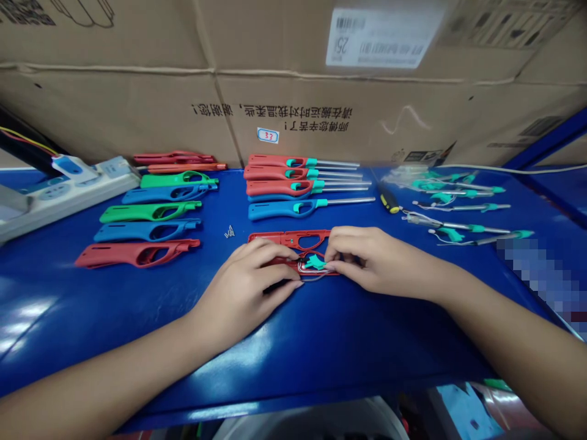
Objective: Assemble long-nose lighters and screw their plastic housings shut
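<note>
One red shell [287,261] holds a teal part [315,262] and wires [308,270].

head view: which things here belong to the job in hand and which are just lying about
Seem part of the job:
opened red lighter casing
teal trigger piece
small screws
yellow-and-black screwdriver
nozzle assemblies
lighter casings without nozzles
lighters with nozzles

Apparently just lying about:
white power strip
cardboard box

Blue tabletop [367,348]: smooth, glossy. Open red plastic handle shell [270,236]: smooth, low sheen. Small teal plastic trigger piece [315,263]: matt. Slim silver rods [351,200]: shiny metal. Brown cardboard box [137,110]: matt, creased. White rectangular label [380,36]: paper.
</note>
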`<state>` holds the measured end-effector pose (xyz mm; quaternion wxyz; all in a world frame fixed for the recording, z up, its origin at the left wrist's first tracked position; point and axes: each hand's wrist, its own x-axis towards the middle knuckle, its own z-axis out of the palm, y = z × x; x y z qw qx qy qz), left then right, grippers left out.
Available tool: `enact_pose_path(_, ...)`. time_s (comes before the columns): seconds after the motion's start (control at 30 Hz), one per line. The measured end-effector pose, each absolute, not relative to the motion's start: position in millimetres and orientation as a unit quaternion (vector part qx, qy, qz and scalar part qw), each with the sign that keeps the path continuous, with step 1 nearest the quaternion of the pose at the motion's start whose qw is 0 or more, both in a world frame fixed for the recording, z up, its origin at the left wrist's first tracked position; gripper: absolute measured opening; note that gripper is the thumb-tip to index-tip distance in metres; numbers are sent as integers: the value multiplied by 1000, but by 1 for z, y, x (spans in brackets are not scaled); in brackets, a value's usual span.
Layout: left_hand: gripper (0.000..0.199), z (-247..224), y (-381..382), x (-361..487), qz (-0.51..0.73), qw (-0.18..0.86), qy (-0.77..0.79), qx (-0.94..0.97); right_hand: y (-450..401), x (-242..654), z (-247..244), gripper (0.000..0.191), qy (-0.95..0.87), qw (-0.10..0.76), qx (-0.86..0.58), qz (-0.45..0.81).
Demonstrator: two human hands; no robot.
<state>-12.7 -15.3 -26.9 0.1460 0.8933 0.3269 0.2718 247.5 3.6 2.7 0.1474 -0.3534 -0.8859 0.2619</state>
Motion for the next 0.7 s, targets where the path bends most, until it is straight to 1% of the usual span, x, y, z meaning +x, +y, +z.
enact_pose_path(0.1,7,-27,-15,-13,268,134,333,894,3,247,3,9,-883,158,-358,261)
enact_pose_path(0.33,4,-27,-15,-14,282,185,318,886,0,241,2,8,-881,150,-365,260)
enact_pose_path(0.4,7,-27,-15,-14,277,187,324,885,0,240,1,10,-881,147,-367,259)
enact_pose_path(0.53,26,-27,-14,-14,275,184,342,879,-1,238,0,12,-880,138,-372,260)
enact_pose_path(0.57,28,-27,-14,-13,277,183,344,878,-1,238,-1,13,-881,134,-373,259)
enact_pose_path(0.7,23,-26,-15,-11,273,199,350,874,-2,239,-3,13,-886,121,-372,249)
